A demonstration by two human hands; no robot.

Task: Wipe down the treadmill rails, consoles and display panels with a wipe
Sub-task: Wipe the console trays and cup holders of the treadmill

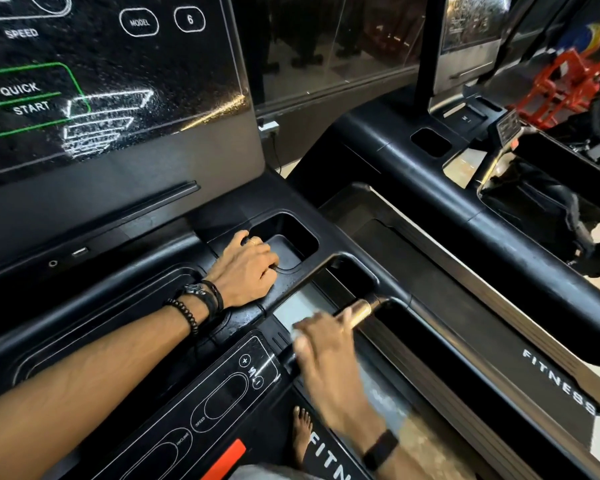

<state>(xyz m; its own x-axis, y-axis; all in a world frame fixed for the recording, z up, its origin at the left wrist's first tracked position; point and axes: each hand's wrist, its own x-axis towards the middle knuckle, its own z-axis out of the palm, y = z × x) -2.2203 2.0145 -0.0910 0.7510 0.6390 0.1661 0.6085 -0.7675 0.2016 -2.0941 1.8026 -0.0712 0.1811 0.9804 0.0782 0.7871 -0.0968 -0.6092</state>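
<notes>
Left forearm stretches in from the lower left, beaded bracelets and a dark band round the wrist. The left hand (pixel 245 268) lies knuckles up, fingers curled down at the near edge of the cup holder (pixel 284 244), a ring showing on one finger. The right hand (pixel 326 355), blurred, sits nearer the body and right of that cup holder, fingers curled, thumb pointing forward; whether it grips anything cannot be told. A black band circles the right wrist.
</notes>
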